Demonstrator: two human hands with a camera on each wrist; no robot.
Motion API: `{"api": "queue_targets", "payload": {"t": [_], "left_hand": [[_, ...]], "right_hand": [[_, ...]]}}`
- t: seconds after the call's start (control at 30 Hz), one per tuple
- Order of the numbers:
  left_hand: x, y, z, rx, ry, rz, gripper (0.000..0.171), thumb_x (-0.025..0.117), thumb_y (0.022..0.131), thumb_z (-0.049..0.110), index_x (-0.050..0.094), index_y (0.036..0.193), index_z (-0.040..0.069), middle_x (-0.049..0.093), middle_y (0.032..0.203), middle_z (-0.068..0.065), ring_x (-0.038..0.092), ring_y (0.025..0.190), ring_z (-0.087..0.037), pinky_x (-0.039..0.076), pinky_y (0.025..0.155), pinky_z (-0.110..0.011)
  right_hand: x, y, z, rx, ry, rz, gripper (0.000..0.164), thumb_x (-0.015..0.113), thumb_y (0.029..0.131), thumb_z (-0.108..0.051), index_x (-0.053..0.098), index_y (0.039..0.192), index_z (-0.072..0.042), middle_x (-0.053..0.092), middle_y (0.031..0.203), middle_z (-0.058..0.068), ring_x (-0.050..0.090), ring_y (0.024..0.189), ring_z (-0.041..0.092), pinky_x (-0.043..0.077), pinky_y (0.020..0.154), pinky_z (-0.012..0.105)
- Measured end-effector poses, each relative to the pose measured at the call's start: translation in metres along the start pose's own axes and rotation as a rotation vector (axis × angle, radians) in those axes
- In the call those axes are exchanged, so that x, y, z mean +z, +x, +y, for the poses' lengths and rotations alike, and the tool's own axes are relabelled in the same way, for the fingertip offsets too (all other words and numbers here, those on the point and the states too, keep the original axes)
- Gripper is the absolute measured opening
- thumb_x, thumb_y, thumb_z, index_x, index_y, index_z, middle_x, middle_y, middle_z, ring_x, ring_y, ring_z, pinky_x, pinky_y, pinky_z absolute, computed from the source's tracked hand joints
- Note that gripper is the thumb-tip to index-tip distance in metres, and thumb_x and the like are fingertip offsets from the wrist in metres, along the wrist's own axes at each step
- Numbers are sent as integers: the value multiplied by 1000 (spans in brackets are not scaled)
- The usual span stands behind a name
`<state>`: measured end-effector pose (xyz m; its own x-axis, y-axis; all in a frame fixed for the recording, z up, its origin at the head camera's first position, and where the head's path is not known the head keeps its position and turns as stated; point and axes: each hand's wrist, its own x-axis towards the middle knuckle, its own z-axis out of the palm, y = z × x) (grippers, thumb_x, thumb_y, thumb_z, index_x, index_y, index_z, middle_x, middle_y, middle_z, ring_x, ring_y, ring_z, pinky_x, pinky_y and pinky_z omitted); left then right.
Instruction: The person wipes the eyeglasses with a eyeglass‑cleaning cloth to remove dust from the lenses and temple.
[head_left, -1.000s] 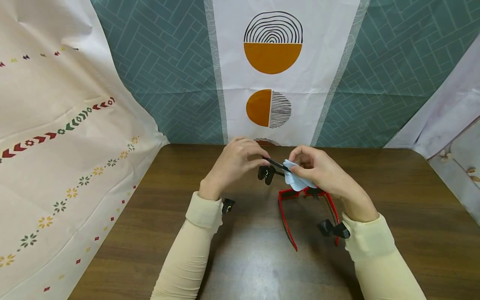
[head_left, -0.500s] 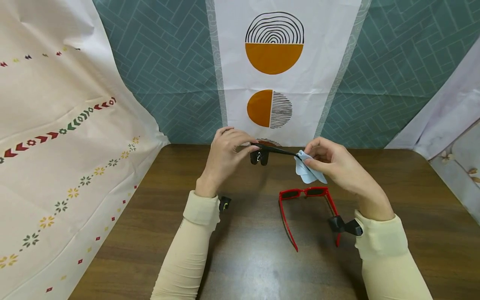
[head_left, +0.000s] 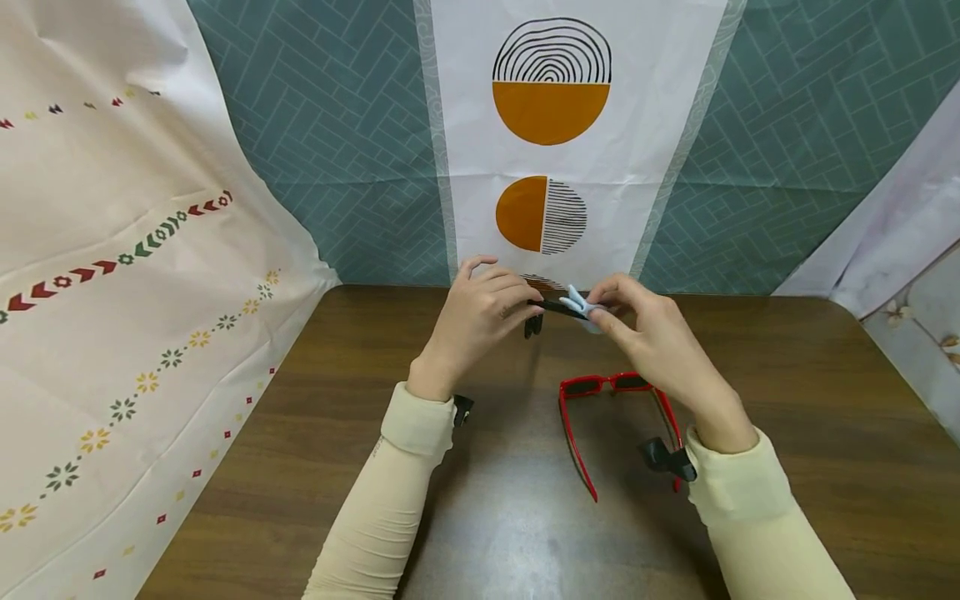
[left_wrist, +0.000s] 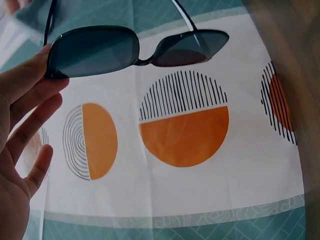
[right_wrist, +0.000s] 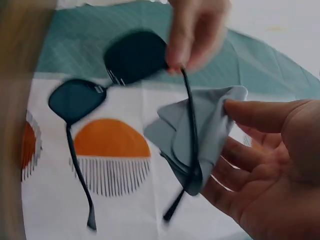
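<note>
My left hand (head_left: 480, 312) pinches a pair of black sunglasses (left_wrist: 95, 52) by the frame's outer corner, beside one hinge. In the left wrist view the dark lenses face the camera, with thumb and fingertips at the edge of one lens. My right hand (head_left: 660, 333) holds a folded light blue cleaning cloth (right_wrist: 212, 117) between thumb and fingers. The cloth lies against one arm of the sunglasses, whose tip sticks out below it in the right wrist view. The other arm hangs free. Both hands are above the far part of the table.
Red sunglasses (head_left: 581, 387) with unfolded arms lie on the brown wooden table (head_left: 510, 500), below my right hand. A patterned cloth backdrop (head_left: 352, 167) hangs behind the table's far edge. White printed fabric (head_left: 150, 333) drapes along the left side.
My right hand with the cloth moved right, away from my left hand, then back left along the sunglasses' arm. My left hand shifted left, then right again. The red sunglasses stayed put.
</note>
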<state>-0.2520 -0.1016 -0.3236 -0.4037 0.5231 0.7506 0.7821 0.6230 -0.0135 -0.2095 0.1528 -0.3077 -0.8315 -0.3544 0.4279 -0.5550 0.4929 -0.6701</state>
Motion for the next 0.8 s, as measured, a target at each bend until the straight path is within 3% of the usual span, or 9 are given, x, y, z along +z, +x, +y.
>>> {"api": "queue_targets", "payload": {"t": [0.17,0.33,0.57,0.8], "left_hand": [[3,1,6,32,23,-9,13,86,87,19,82,97,12,78,94,3,70,95,-15,41,110,-42],[5,2,10,59,55,3,13,87,86,19,82,96,13,78,92,4,70,95,-15,41,110,-40],[7,4,14,77,78,14,14,88,85,18,82,95,12,78,92,4,70,93,-14,41,110,-42],[7,4,16,95,107,20,10,85,89,20,82,96,14,78,93,5,70,95,-14,41,110,-45]], "right_hand": [[18,3,-2,-58,-19,-25,7,66,103,-11,65,110,-9,71,106,4,65,97,20,51,89,40],[22,3,-3,-15,-2,20,12,63,106,-20,71,105,-10,71,99,2,61,90,16,49,84,33],[27,5,-3,3,-23,87,18,75,97,-13,70,112,-5,73,103,7,66,92,18,49,86,25],[33,6,-2,12,-73,143,22,80,92,-10,73,111,-2,76,105,11,68,95,26,49,86,38]]}}
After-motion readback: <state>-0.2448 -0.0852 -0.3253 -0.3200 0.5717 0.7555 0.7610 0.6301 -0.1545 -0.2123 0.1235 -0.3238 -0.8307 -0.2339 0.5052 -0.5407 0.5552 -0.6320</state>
